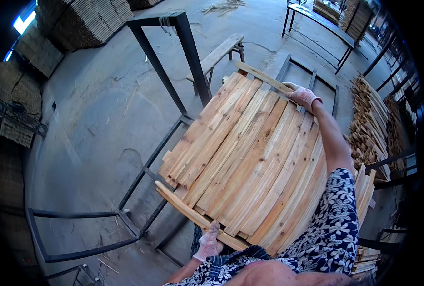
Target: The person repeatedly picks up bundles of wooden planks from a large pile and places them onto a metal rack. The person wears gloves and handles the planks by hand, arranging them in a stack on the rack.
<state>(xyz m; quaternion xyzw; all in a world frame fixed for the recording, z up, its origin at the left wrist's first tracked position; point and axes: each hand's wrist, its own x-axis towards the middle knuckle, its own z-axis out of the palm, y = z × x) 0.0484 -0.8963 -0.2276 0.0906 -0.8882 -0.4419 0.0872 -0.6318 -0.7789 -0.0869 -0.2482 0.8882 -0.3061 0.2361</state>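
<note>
A panel of several pale wooden slats [250, 157] laid side by side is held up in front of me, tilted from lower left to upper right. A cross batten [193, 214] runs along its near end and another cross batten [264, 77] along its far end. My left hand [208, 243], in a pinkish work glove, grips the near batten from below. My right hand [302, 97], gloved the same way, grips the far edge of the panel, arm stretched over the slats in a floral sleeve.
A black steel frame [162, 71] stands on the concrete floor to the left of the panel. A wooden bench [219, 52] sits behind it. Stacks of short wood pieces [369, 128] line the right. Piled slat panels [93, 21] and a metal table [321, 19] stand far back.
</note>
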